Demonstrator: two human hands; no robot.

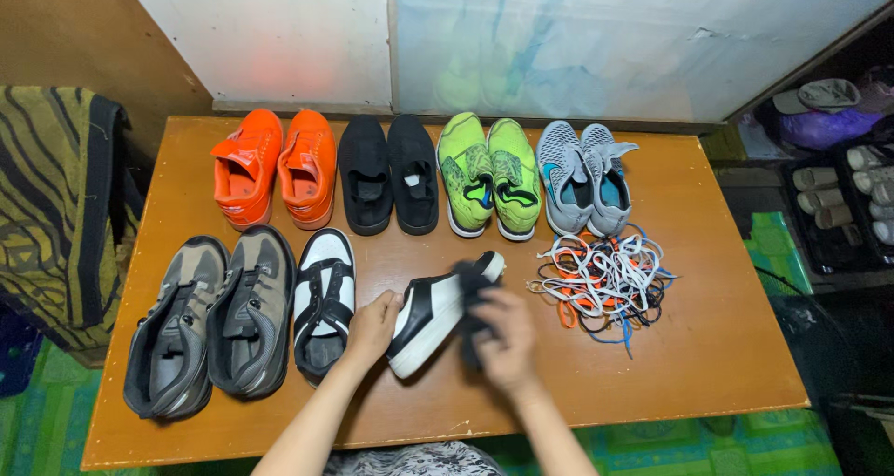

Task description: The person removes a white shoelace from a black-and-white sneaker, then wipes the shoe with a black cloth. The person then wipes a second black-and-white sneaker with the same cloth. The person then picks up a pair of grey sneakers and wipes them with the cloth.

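Observation:
A black and white sneaker lies on its side in the middle of the wooden table, toe pointing away to the right. My left hand grips its heel end. My right hand is blurred and closed on the shoe's black tongue and upper. Its mate stands upright just left of my left hand. A tangled pile of white, orange, blue and black laces lies to the right of the held shoe.
Along the back stand orange, black, lime green and grey pairs. A grey-brown pair sits front left. A striped cloth hangs left of the table; a rack with rolls stands right.

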